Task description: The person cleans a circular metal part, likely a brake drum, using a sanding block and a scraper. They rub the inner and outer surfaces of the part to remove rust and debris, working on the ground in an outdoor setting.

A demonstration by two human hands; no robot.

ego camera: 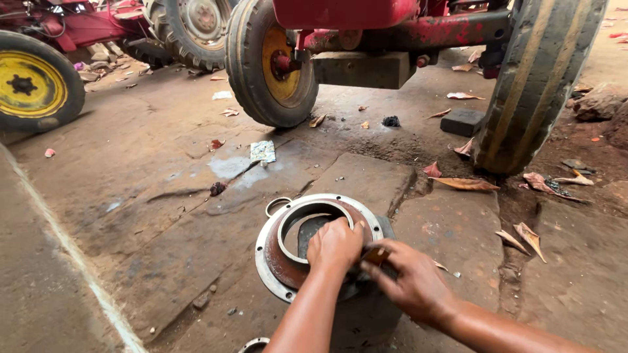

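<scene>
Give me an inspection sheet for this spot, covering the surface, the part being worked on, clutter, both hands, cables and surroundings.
Surface: stained, cracked concrete floor.
Job's things: round flanged metal housing, rusty inside, lying flat on the floor.
Clutter: dry leaves, small metal ring, crumpled wrapper, stones.
Grips: left hand rests on the housing's inner rim; right hand pinches a small brownish piece against the rim.
Cables: nothing seen.
Surroundings: red tractor with yellow-hubbed front wheel; concrete block under its frame.

At lower centre, the left hand [335, 245] rests fisted on a rusty round flanged housing [278, 252]; the right hand [411, 282] pinches a small brown piece [375, 254] beside it.
</scene>
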